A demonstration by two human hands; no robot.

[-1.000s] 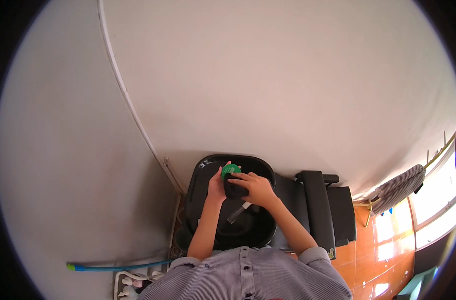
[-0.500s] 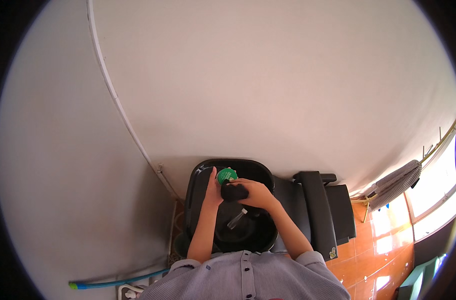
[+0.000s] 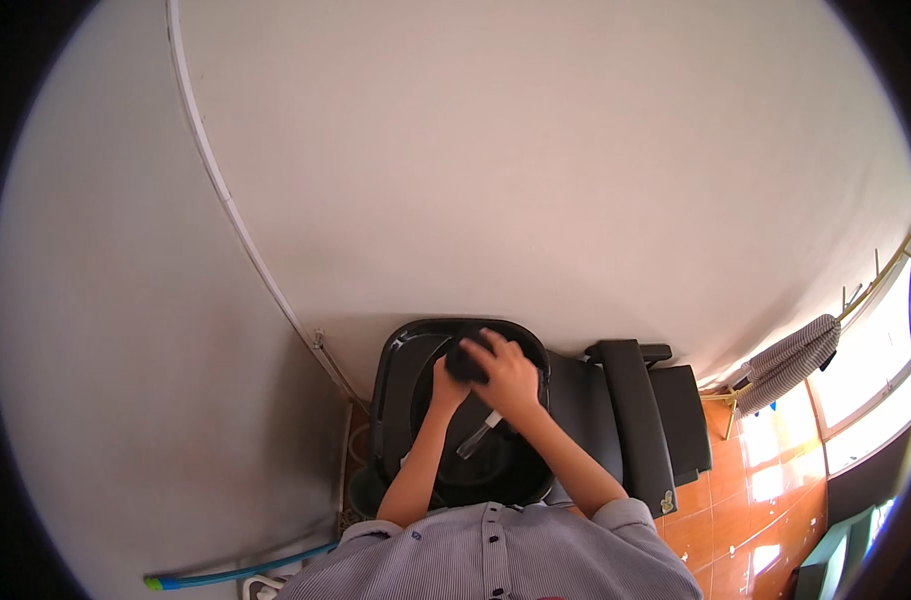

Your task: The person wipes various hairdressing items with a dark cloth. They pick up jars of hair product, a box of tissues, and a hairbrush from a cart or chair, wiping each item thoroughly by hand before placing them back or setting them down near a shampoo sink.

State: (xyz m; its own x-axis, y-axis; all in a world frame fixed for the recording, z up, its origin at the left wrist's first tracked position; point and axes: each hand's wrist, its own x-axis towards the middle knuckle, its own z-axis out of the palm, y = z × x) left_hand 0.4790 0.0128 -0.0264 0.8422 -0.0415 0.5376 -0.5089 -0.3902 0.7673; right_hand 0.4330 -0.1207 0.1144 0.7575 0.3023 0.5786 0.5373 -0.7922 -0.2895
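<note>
Both my hands are over a black wash basin (image 3: 400, 370). My left hand (image 3: 448, 388) is closed around the left side of a dark, rounded, soft-looking thing (image 3: 465, 363); its exact kind I cannot make out. Across its right side lie the fingers of my right hand (image 3: 510, 378), slightly blurred. The green-topped round container seen earlier is hidden, so I cannot tell whether it is still in the left hand. Below the hands, a clear, slender object with a white end (image 3: 470, 443) lies in the basin.
A black padded chair (image 3: 643, 430) adjoins the basin on the right. Pale walls rise behind and to the left, with a white conduit (image 3: 230, 210). A striped towel (image 3: 790, 365) hangs on a rack at right. A blue pole (image 3: 240, 572) lies lower left.
The dark thing has moved up over where the green-topped container was, which no longer shows. My right hand has shifted up with its fingers over it; my left hand has moved slightly right.
</note>
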